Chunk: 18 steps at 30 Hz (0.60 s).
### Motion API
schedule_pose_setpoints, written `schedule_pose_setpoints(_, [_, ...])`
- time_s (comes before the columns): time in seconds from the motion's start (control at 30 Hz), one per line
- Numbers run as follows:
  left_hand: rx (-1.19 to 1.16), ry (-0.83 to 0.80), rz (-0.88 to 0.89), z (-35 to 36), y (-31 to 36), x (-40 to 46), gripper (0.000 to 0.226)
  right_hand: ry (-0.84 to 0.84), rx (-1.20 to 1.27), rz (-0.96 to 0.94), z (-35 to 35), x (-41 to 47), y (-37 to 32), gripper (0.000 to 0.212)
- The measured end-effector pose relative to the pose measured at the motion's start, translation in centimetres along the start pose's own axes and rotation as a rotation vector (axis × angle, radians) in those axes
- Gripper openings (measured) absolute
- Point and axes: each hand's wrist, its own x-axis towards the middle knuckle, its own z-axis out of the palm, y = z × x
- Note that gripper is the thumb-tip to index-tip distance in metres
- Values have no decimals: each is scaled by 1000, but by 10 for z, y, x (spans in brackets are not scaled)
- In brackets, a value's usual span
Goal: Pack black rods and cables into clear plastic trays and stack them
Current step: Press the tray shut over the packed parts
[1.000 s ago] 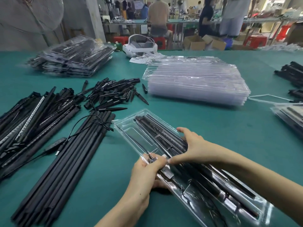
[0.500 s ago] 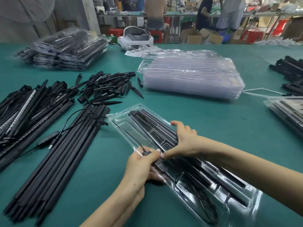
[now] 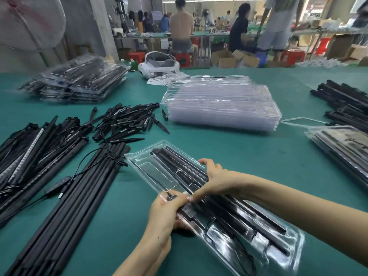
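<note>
You are gripping the clear tray [image 3: 201,198] edge with your left hand [image 3: 169,210] while your right hand [image 3: 214,182] is pressing rods [image 3: 179,162] flat-fingered, risking 1 springing out.

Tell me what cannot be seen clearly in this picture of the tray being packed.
- Tray, head view: the near end is cut off by the bottom edge.
- Cable in the tray: glare on the plastic blurs its coil.
- Left hand: its fingers go under the tray, so their grip is hidden.
- Right hand: what its fingers press is covered by the hand itself.
</note>
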Motion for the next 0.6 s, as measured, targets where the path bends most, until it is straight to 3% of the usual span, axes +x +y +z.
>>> schedule_pose_setpoints(0.2, [-4, -42, 5, -3, 2, -1, 7, -80, 256, -58, -14, -5, 10, 101])
schedule_pose_setpoints(0.37, [78, -59, 20, -1, 6, -2, 7, 108, 391, -115, -15, 0, 19, 52])
schedule_pose_setpoints(0.43, [86, -82, 16, -2, 9, -2, 10, 83, 468, -112, -17, 0, 22, 35])
schedule_pose_setpoints(0.5, [110, -108, 2, -4, 12, -1, 13, 30, 503, -80, -18, -2, 24, 30])
schedule_pose_setpoints(0.6, [151, -134, -28, -7, 14, 1, 13, -42, 565, -17, -19, -7, 22, 39])
